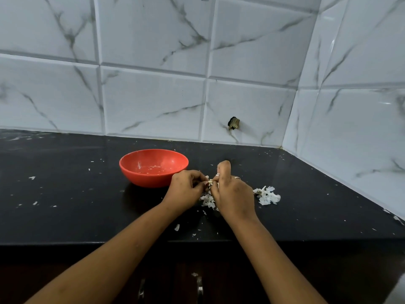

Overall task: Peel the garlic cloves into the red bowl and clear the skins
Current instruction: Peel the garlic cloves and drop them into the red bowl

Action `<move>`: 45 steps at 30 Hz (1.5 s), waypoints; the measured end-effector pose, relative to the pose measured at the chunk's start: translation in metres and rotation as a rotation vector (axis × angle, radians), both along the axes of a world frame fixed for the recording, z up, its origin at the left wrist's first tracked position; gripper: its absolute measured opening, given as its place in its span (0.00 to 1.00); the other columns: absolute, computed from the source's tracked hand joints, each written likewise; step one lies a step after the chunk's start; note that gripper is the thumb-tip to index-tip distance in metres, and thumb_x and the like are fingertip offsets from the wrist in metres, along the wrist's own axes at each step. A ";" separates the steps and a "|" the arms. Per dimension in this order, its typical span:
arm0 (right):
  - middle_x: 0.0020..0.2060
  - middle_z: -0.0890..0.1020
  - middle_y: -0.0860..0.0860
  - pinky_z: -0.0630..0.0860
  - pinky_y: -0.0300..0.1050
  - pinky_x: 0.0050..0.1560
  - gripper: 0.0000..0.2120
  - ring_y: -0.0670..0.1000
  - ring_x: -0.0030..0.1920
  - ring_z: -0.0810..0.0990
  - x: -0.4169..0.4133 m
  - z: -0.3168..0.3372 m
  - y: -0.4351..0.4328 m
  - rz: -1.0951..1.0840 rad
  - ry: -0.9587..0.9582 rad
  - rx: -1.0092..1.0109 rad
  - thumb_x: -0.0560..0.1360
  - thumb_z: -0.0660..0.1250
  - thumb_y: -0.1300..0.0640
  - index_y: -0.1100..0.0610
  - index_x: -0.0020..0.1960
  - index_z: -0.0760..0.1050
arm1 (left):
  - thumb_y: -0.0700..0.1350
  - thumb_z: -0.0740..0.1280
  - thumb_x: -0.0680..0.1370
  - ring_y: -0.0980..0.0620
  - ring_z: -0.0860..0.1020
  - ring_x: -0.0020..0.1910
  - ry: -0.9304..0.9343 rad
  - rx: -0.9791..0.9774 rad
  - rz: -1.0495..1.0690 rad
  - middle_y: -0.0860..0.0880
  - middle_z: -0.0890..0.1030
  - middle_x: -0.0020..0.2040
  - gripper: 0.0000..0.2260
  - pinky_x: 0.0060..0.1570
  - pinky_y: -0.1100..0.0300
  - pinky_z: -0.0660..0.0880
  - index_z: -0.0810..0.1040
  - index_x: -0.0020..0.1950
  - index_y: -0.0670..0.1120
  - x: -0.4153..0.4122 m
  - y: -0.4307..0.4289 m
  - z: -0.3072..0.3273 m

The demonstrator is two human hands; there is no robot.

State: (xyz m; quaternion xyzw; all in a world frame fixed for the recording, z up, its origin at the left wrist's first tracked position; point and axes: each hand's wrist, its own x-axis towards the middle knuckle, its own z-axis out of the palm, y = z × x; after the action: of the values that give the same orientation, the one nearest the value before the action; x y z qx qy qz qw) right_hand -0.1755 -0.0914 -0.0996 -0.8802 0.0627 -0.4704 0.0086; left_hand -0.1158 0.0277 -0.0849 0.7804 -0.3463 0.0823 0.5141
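Note:
A red bowl [153, 167] stands on the black counter [87, 194], with a few pale bits at its bottom. Just right of it my left hand [186, 189] and my right hand [232, 191] meet above the counter. Both pinch one small garlic clove [210, 182] between their fingertips, and most of the clove is hidden by the fingers. A heap of white garlic skins [207, 200] lies under my hands. A second heap of skins [267, 195] lies to the right of my right hand.
Small skin flakes [32, 177] are scattered over the counter. The tiled wall [153, 102] closes the back and the right side, with a dark hole [233, 123] in it. Cabinet handles [199, 286] show below the counter's front edge.

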 end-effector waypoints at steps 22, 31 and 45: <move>0.21 0.72 0.51 0.60 0.40 0.15 0.23 0.54 0.19 0.73 -0.004 0.006 0.003 -0.073 -0.072 -0.044 0.62 0.76 0.66 0.60 0.47 0.64 | 0.38 0.63 0.78 0.55 0.70 0.32 -0.177 0.196 -0.004 0.53 0.75 0.33 0.04 0.33 0.70 0.64 0.77 0.45 0.39 0.000 -0.001 -0.005; 0.39 0.83 0.47 0.67 0.43 0.32 0.12 0.55 0.38 0.81 -0.013 0.009 -0.004 0.029 0.108 0.200 0.76 0.63 0.58 0.52 0.55 0.62 | 0.42 0.67 0.77 0.53 0.81 0.40 -0.102 0.125 -0.006 0.50 0.82 0.39 0.02 0.42 0.65 0.74 0.77 0.44 0.46 0.003 -0.002 -0.006; 0.45 0.81 0.46 0.75 0.44 0.41 0.08 0.45 0.39 0.75 -0.013 0.009 -0.009 0.165 0.221 0.372 0.76 0.66 0.61 0.51 0.49 0.80 | 0.38 0.72 0.73 0.59 0.77 0.25 0.050 -0.051 -0.008 0.51 0.81 0.32 0.03 0.27 0.66 0.75 0.80 0.42 0.44 0.005 0.000 -0.005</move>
State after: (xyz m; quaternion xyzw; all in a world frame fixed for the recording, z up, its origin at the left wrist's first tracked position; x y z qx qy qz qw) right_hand -0.1886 -0.1000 -0.0908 -0.9117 0.0769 -0.3493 0.2021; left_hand -0.1105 0.0282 -0.0904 0.7676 -0.3340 0.0694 0.5426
